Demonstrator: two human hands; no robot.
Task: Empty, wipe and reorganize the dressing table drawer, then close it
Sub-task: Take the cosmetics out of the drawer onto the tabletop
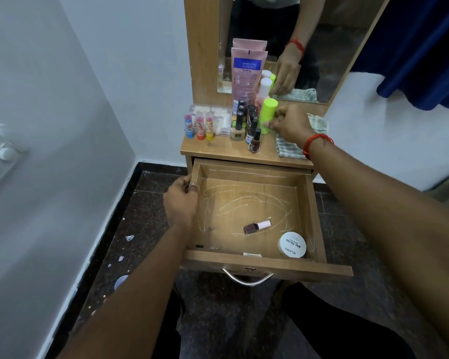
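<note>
drawer [296,266]: pulled well out toward us below the bench top; white scuff swirls show on its bare wooden floor; a curved metal handle [246,279] hangs on its near face
left hand [180,200]: at the far left corner of the drawer; we see its fingers [192,189] curled over the left wall, gripping it
right hand [289,123]: reached out over the bench, a red thread [316,141] round the wrist; its fingers are drawn in narrow on the lower part of the green bottle, pinching it
green bottle [269,110]: upright on the bench, right of the dark bottles and just left of the cloth
inside the drawer: a maroon nail polish [255,227] lies on its side near the middle, white cap pointing right; a white round tub [292,245] lettered NAIL POLISH sits in the near right corner; a small white stick [252,254] lies against the near wall; a small dark item [199,246] lies in the near left corner, and we cannot tell what it is
bench [218,150]: three lip balms [199,125] stand in a row at the left; a clear plastic box [218,114] sits just behind them; dark bottles [249,117] cluster in the middle; a brown nail polish [255,141] stands nearest the edge; a pink tube [246,73] stands at the far side against the mirror
cloth [287,149]: striped, crumpled at the right of the bench, partly under the right wrist
mirror [335,60]: upright at the far side of the bench; we see the right hand and the green bottle reflected in it
</note>
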